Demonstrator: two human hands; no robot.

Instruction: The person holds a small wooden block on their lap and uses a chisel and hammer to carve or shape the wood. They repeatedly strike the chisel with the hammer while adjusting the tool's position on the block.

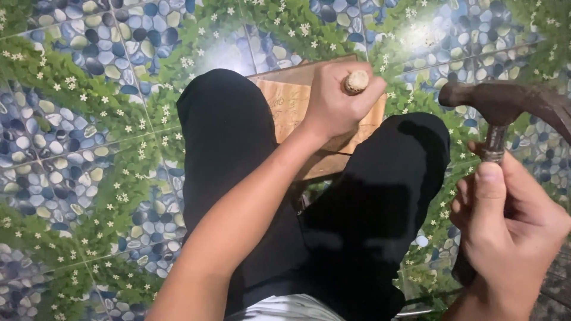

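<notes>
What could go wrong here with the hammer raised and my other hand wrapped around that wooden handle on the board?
1. The left hand grips the wooden handle right up to its top, so a slightly off blow from the hammer could strike the fingers.
2. The wooden board lies between the knees, apparently unclamped; it may shift when hit.
3. The right hand holds the hammer close to its head, which may weaken control.

Beneath you spreads a glossy tiled floor (89, 119) printed with blue and grey pebbles, green leafy vines and small white flowers. A flat brown wooden board (285, 101) appears to rest on it, between your knees.
</notes>
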